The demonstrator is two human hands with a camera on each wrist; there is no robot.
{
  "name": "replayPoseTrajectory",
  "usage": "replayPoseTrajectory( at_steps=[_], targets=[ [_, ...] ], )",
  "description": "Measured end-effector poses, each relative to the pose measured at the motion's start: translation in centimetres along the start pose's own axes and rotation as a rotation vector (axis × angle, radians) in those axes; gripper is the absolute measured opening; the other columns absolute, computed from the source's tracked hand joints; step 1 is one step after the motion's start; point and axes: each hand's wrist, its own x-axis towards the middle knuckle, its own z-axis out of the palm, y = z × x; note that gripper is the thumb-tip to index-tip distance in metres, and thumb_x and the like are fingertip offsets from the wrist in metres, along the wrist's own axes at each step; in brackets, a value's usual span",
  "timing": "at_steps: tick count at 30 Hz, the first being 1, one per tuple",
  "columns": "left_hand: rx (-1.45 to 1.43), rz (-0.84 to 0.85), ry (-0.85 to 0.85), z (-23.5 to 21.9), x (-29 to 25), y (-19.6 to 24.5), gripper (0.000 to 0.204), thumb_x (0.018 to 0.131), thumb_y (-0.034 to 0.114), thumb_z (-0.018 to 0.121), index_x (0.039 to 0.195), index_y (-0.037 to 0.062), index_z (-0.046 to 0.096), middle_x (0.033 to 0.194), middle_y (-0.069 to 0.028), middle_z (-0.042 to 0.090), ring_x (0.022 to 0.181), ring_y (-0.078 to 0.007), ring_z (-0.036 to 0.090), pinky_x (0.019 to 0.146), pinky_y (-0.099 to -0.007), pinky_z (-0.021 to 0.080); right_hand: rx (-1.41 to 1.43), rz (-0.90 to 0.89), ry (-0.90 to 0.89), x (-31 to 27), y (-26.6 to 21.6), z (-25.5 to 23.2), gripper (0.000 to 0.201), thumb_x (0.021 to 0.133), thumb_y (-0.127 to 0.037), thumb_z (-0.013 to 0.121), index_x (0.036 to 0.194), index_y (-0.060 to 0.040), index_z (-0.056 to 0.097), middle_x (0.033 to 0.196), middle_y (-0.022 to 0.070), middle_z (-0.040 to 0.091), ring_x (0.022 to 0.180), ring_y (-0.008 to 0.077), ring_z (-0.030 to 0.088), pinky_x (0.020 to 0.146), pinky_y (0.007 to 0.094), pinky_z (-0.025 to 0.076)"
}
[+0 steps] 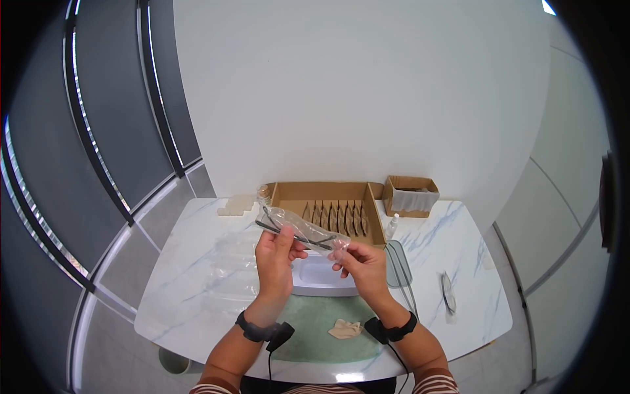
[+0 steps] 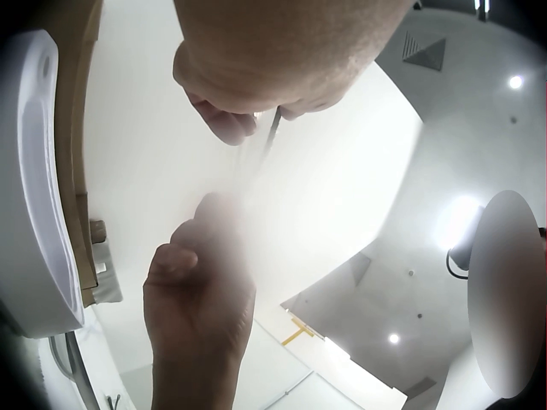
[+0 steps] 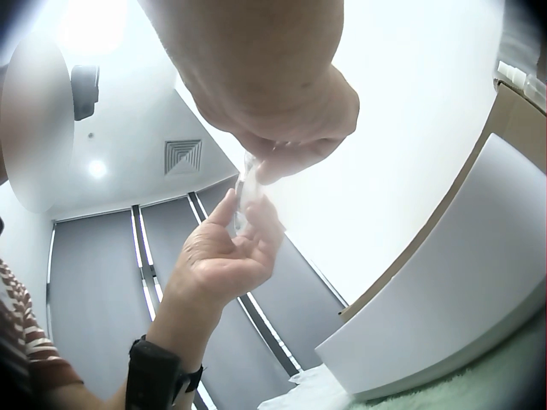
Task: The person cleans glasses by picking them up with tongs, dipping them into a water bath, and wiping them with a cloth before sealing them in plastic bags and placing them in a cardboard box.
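Note:
Raised above the table is a pair of dark-framed glasses in a clear plastic bag (image 1: 305,231), held between both hands. My left hand (image 1: 275,259) grips the bag's left part, thumb in front and fingers behind. At its right end, my right hand (image 1: 364,266) pinches the plastic between thumb and fingertips. Just below and behind the hands sits a white plastic tray (image 1: 321,282), partly covered by them. In the right wrist view, the left hand (image 3: 226,256) holds the bag from beneath; the lenses are hard to make out.
A cardboard box (image 1: 289,194) with a row of brown pieces stands behind the tray. Around it are a smaller box (image 1: 410,205), a spray bottle (image 1: 392,226) and a grey-green mesh piece (image 1: 399,266). A beige cloth (image 1: 345,329) lies on a green mat (image 1: 305,328); another bagged pair of glasses (image 1: 448,295) lies right.

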Motion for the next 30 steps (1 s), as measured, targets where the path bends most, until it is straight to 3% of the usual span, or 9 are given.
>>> replayPoseTrajectory(
  at_steps=[6, 8, 13, 18, 22, 28, 30],
  targets=[
    [0.098, 0.014, 0.03, 0.3, -0.1, -0.1, 0.024, 0.102, 0.027, 0.064, 0.11, 0.0043, 0.059, 0.092, -0.0031, 0.066, 0.073, -0.0084, 0.064, 0.063, -0.0238, 0.059, -0.071, -0.007, 0.048, -0.3, 0.0, 0.4, 0.024, 0.091, -0.006, 0.073, 0.115, -0.0003, 0.074, 0.081, 0.0028, 0.071, 0.069, 0.0077, 0.066, 0.056, 0.0213, 0.049],
    [0.092, 0.017, 0.004, 0.2, -0.1, -0.3, 0.029, 0.098, 0.025, 0.071, 0.113, 0.003, 0.058, 0.093, -0.0059, 0.066, 0.075, -0.0124, 0.066, 0.063, -0.0268, 0.058, -0.105, -0.008, 0.067, -0.2, 0.1, 0.4, 0.024, 0.091, -0.006, 0.074, 0.114, -0.0004, 0.074, 0.08, 0.0021, 0.07, 0.068, 0.0076, 0.065, 0.056, 0.0216, 0.049],
    [0.113, -0.008, -0.001, 0.4, -0.3, -0.1, 0.029, 0.098, 0.024, 0.07, 0.113, 0.0024, 0.058, 0.093, -0.0063, 0.066, 0.077, -0.0133, 0.067, 0.063, -0.0268, 0.058, -0.215, -0.05, 0.113, -0.2, 0.3, 0.4, 0.022, 0.088, -0.006, 0.076, 0.109, 0.0001, 0.075, 0.078, 0.0021, 0.069, 0.067, 0.0076, 0.063, 0.058, 0.0225, 0.049],
    [0.117, -0.014, 0.013, 0.5, -0.3, -0.2, 0.029, 0.098, 0.025, 0.071, 0.112, 0.0017, 0.058, 0.094, -0.0065, 0.066, 0.077, -0.0135, 0.067, 0.063, -0.0263, 0.058, -0.394, -0.261, 0.147, -0.1, 0.6, 0.5, 0.017, 0.084, -0.004, 0.079, 0.101, -0.0007, 0.075, 0.084, 0.0047, 0.07, 0.068, 0.0092, 0.064, 0.058, 0.0228, 0.049],
    [0.119, -0.036, -0.011, 0.4, -0.3, -0.4, 0.03, 0.098, 0.026, 0.071, 0.11, 0.0012, 0.059, 0.095, -0.0064, 0.066, 0.077, -0.0138, 0.067, 0.062, -0.0253, 0.057, -0.449, -0.323, 0.136, -0.2, -0.1, 0.7, 0.014, 0.085, 0.0, 0.077, 0.098, 0.0004, 0.072, 0.087, 0.0038, 0.067, 0.068, 0.0082, 0.061, 0.059, 0.022, 0.045],
    [0.048, -0.043, 0.064, -0.1, 0.3, 0.8, 0.034, 0.103, 0.035, 0.061, 0.107, 0.0006, 0.06, 0.09, -0.0065, 0.066, 0.074, -0.0141, 0.067, 0.059, -0.0251, 0.055, -0.536, -0.446, 0.118, 0.3, -0.3, -0.6, 0.012, 0.086, -0.001, 0.076, 0.097, -0.0006, 0.073, 0.09, 0.0051, 0.068, 0.072, 0.0099, 0.063, 0.057, 0.0225, 0.048],
    [0.075, -0.009, 0.113, -1.1, 1.1, 0.5, 0.03, 0.105, 0.036, 0.057, 0.107, 0.0057, 0.06, 0.09, -0.0055, 0.067, 0.072, -0.0138, 0.067, 0.056, -0.0249, 0.053, -0.565, -0.444, 0.14, 0.2, -0.5, -1.0, 0.011, 0.086, 0.0, 0.074, 0.097, -0.0003, 0.072, 0.09, 0.0045, 0.066, 0.073, 0.0096, 0.062, 0.058, 0.0218, 0.048]
  ],
)
